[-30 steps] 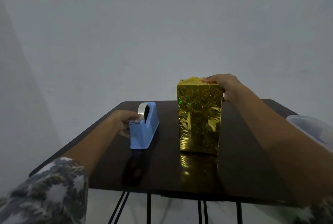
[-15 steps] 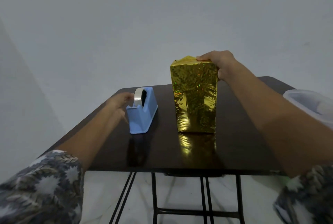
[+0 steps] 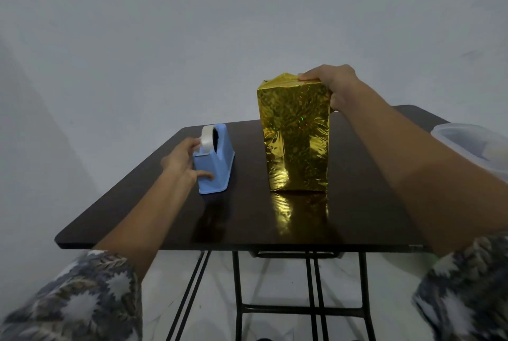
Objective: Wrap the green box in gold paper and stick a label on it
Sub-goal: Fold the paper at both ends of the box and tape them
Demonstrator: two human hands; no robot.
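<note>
A tall box wrapped in shiny gold paper (image 3: 295, 137) stands upright on the dark table (image 3: 247, 219); none of its green surface shows. My right hand (image 3: 334, 85) grips its top right corner, fingers over the folded top flap and thumb down the side. To the left sits a blue tape dispenser (image 3: 215, 165) with a white tape roll (image 3: 207, 134). My left hand (image 3: 182, 160) holds the dispenser's near end, fingertips at the tape by the roll and thumb on its front face. No label is in view.
A clear plastic container (image 3: 472, 145) sits at the table's right edge, partly cut off. The table's black metal legs (image 3: 310, 299) stand on a pale floor. A plain white wall rises behind.
The view has tilted and shifted, so the table sits higher in the frame. My left hand has shifted on the dispenser, thumb now on its front. My right hand still holds the box top.
</note>
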